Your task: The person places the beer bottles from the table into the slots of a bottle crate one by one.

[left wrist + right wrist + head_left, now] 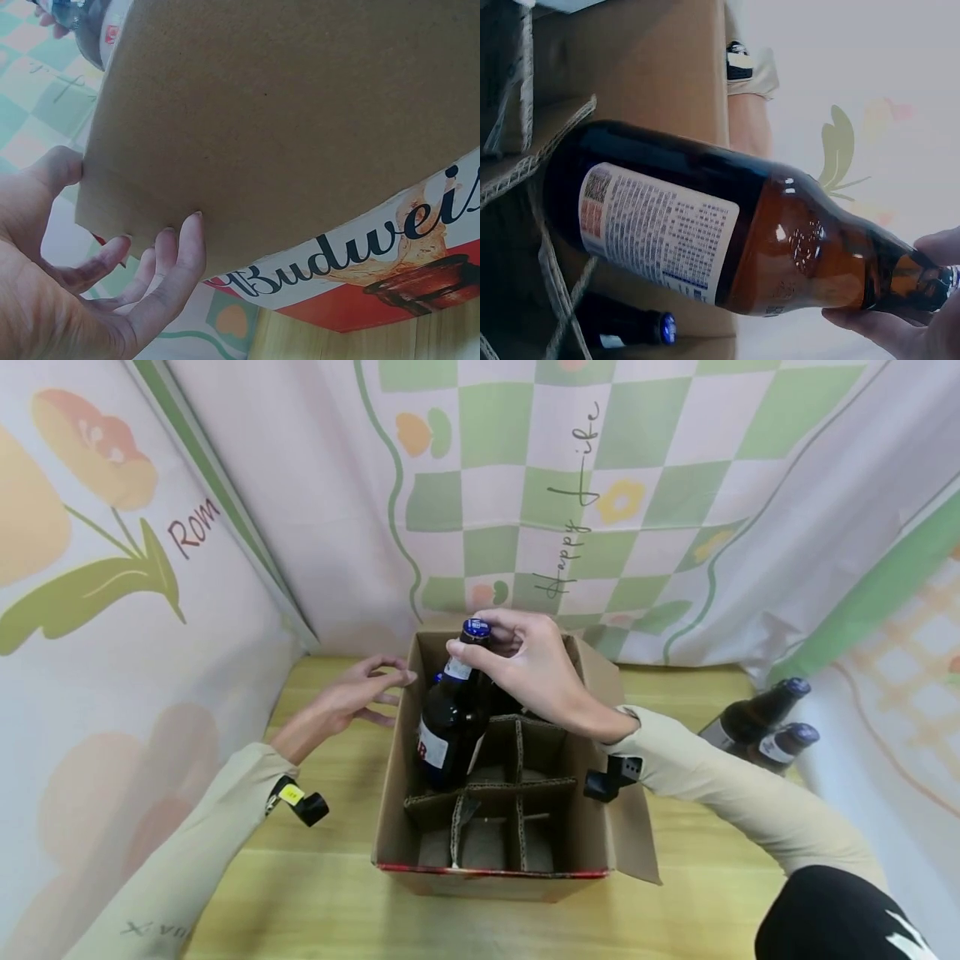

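Note:
My right hand [536, 664] pinches the neck of a brown beer bottle [450, 727] with a blue cap, between thumb and fingers. The bottle leans a little, its base in a left compartment of the open cardboard box [393, 802]. Its printed back label [664, 229] faces the right wrist camera. Behind it in the box, another blue-capped bottle [622, 322] stands mostly hidden. Beside the box's left wall is my left hand [356, 693], fingers loosely bent. In the left wrist view its thumb and fingertips touch the edge of a brown flap [247, 112].
Cardboard dividers [517, 789] split the box into several compartments. Two more blue-capped bottles [750, 714] stand on the wooden table [315, 877] at the right. A flap [633, 827] sticks out on the box's right side. Patterned curtains [495, 485] hang behind and at both sides.

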A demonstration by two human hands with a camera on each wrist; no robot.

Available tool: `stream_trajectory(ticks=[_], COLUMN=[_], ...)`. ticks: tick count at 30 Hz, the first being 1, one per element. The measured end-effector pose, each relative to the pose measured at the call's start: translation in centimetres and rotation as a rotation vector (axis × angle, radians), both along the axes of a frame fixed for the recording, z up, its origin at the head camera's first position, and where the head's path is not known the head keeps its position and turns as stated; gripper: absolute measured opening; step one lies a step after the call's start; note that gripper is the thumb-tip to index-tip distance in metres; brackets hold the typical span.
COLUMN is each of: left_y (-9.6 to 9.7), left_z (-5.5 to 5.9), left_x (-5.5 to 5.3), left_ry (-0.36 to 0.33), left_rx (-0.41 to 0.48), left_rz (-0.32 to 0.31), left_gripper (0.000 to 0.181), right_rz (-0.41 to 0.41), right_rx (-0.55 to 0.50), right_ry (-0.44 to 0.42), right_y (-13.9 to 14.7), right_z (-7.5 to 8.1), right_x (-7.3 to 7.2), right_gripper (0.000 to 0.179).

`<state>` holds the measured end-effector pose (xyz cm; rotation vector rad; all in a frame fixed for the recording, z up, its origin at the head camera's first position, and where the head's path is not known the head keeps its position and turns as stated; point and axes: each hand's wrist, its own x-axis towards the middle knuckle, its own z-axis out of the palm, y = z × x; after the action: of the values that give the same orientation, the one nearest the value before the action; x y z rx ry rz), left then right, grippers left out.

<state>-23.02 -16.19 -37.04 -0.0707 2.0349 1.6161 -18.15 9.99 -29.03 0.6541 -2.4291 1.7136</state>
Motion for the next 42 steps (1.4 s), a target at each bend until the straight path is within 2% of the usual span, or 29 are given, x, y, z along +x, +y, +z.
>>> stream_trajectory(ticks=[3, 10, 13, 21, 28, 33, 42], left_y=[0.1, 0.3, 0.3, 0.1, 0.1, 0.1, -0.2], left_z=[0.1, 0.0, 0.1, 0.2, -0.2, -0.2, -0.1], left_x=[0.0, -0.3, -0.3, -0.3, -0.4, -0.3, -0.2], left_ry=[0.004, 0.001, -0.001, -0.008, -0.003, -0.009, -0.018], left_rx=[-0.002, 0.016, 0.022, 0.017, 0.019, 0.018, 0.034], left_rz=[0.004, -0.003, -0.006, 0.005, 0.000, 0.001, 0.012], left_gripper=[0.060, 0.062, 0.062, 0.059, 0.059, 0.058, 0.059], right_rz=[0.018, 0.127, 0.150, 0.242, 0.296, 0.339, 0.428], right_rx=[0.021, 0.110, 0.163, 0.333, 0.420, 0.476, 0.548], right_ry=[-0.021, 0.004, 0.008, 0.103, 0.083, 0.082, 0.065], right_y=[-0.2, 0.0, 0.0, -1.1, -2.3, -2.9, -3.6], right_z=[0.1, -0.5, -0.7, 0.4, -0.2, -0.8, -0.7], right_x=[-0.3, -1.2, -1.4, -1.9, -2.7, -2.7, -2.6], right_gripper=[0.033, 0.020, 0.023, 0.021, 0.027, 0.029, 0.029])
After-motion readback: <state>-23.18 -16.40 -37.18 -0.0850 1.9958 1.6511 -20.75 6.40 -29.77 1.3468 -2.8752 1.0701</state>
